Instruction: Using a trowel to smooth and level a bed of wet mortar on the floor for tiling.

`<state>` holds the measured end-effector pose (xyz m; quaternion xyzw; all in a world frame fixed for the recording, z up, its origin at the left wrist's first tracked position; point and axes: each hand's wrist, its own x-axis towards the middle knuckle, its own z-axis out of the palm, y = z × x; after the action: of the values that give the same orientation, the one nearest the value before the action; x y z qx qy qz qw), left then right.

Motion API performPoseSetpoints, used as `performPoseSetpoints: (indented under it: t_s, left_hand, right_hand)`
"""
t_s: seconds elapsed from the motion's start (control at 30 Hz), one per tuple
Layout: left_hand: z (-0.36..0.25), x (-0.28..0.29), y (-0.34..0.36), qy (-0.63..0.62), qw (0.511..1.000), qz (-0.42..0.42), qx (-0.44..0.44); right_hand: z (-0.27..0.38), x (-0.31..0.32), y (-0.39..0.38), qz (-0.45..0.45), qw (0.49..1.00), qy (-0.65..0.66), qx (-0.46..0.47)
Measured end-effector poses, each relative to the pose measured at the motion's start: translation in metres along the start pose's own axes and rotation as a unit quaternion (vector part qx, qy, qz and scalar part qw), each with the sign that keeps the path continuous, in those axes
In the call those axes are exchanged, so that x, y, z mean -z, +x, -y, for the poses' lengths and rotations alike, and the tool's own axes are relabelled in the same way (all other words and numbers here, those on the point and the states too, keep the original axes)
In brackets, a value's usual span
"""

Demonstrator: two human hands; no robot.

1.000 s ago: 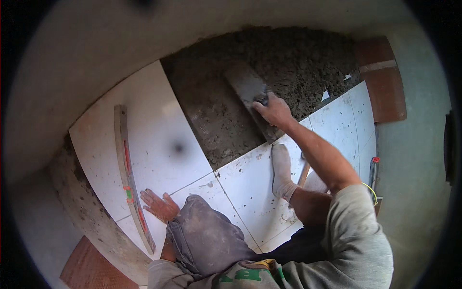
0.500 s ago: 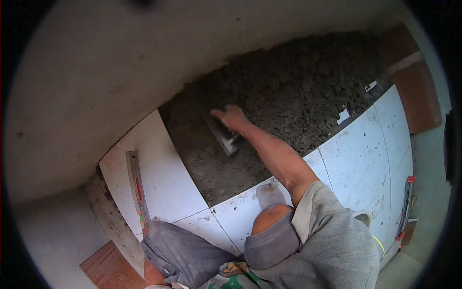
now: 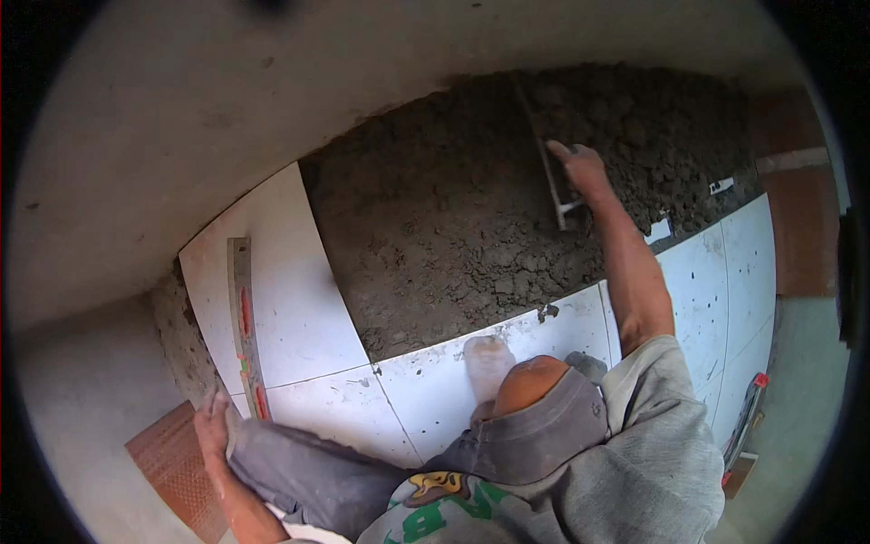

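Note:
My right hand (image 3: 580, 172) is wrapped round the handle of a long flat steel trowel (image 3: 553, 186). The blade stands on edge over dark, damp mortar (image 3: 435, 218), toward its far side. Left of the blade the mortar lies lower and flatter; to the right it is heaped and lumpy. My left hand (image 3: 213, 422) is beside my bent left knee, fingers stretched out, holding nothing that I can see. Just beyond it lies a spirit level (image 3: 243, 317) with red marks, on a large white tile (image 3: 299, 299).
A plastered wall (image 3: 227, 136) borders the mortar's far side. White tiles (image 3: 507, 344) run along its near edge, under my knees and feet. Two white scraps (image 3: 659, 231) lie at the right. Brown boards (image 3: 797, 208), a brown textured tile (image 3: 172, 462) and a red-ended bar (image 3: 748, 422) lie around.
My right hand has swept the trowel rightward and farther away across the mortar. My left hand has come into view beside my knee. The view has shifted slightly.

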<state>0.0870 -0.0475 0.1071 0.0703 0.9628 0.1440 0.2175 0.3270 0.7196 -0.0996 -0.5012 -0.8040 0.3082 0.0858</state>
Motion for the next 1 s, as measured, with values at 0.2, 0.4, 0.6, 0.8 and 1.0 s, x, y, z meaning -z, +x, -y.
performPoseSetpoints:
  t_s: [0.2, 0.4, 0.6, 0.8, 1.0]
  left_hand:
    - [-0.015, 0.046, -0.048, -0.040, 0.995, -0.046, 0.073]
    - [-0.045, -0.026, -0.015, -0.014, 0.999, 0.032, 0.021]
    - [-0.122, -0.161, -0.004, -0.100, 0.982, 0.156, -0.029]
    - [-0.127, -0.201, -0.003, -0.067, 0.966, 0.222, -0.112]
    - [-0.157, -0.221, 0.011, -0.066, 0.982, 0.163, -0.076]
  right_hand:
    - [-0.073, 0.060, 0.047, -0.104, 0.978, -0.177, 0.024]
    - [-0.038, 0.060, 0.025, -0.101, 0.983, -0.030, -0.152]
    - [0.073, 0.049, -0.062, -0.023, 0.939, -0.334, 0.079]
    - [0.057, 0.016, 0.002, -0.018, 0.935, -0.342, 0.098]
    - [0.082, -0.016, -0.037, 0.008, 0.950, -0.302, 0.077]
